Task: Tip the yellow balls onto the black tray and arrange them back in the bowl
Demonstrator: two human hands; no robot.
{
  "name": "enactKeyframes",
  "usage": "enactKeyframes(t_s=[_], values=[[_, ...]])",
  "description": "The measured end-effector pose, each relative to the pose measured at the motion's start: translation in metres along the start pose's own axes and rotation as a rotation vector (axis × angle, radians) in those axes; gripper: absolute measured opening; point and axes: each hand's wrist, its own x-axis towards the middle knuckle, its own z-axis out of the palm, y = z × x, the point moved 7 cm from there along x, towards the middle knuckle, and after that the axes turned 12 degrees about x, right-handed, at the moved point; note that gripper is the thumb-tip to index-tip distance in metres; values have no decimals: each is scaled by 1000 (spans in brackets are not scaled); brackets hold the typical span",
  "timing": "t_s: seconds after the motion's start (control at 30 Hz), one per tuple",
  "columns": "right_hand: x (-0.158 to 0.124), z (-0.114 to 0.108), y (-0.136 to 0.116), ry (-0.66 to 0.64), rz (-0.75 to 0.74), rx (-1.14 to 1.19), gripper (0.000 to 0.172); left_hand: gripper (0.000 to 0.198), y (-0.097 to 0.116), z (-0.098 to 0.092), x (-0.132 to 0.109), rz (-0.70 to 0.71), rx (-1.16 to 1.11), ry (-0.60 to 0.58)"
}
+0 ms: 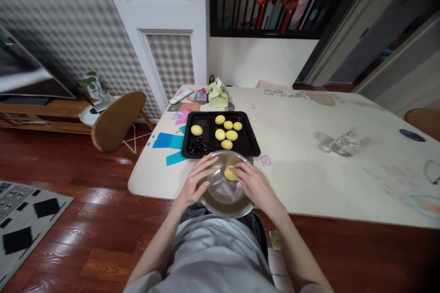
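Observation:
My right hand point(254, 186) grips a yellow lemon point(230, 173) inside a shiny metal bowl point(225, 213) at the table's near edge. My left hand point(196, 180) lies over the bowl's left rim, fingers stretched out and holding nothing. Just beyond the bowl is a black baking tray point(208, 121). Several lemons point(231, 135) sit on its right side, and a single lemon point(196, 130) lies at the left. Below that one is a small pile of dark, glossy, elongated pieces point(198, 146), whose kind I cannot make out.
A green tissue pack point(218, 94) and a white remote point(182, 96) lie behind the tray on the white table point(292, 178). A clear glass vessel point(345, 144) stands at the right. A wooden chair point(118, 121) is beside the table's left end.

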Motion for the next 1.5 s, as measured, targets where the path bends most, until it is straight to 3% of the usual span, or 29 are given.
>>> enactKeyframes(t_s=[0.4,0.57,0.73,0.93,1.07,1.2,1.33,1.4,1.5], values=[[-27,-2,-5,19,2,85,45,50,-2,0,0,-11,-20,10],[-26,0,-3,47,-7,89,47,46,-15,-17,5,-99,13,131],[-28,0,-1,83,-33,91,49,39,-60,-44,38,-271,353,156],[-27,-2,-5,83,-47,74,47,52,-141,-38,96,-284,604,-133],[-27,-2,-5,78,-55,49,51,51,-168,-27,111,-338,630,-313],[-27,-2,-5,73,-55,42,51,37,-168,-26,113,-367,626,-308],[-27,-3,-5,76,-44,52,52,38,-157,-35,110,-375,595,-259],[-27,-3,-5,83,-47,55,52,36,-140,-44,110,-329,518,-152],[-27,-1,-5,76,-52,55,51,31,-94,-56,106,-212,359,63]])
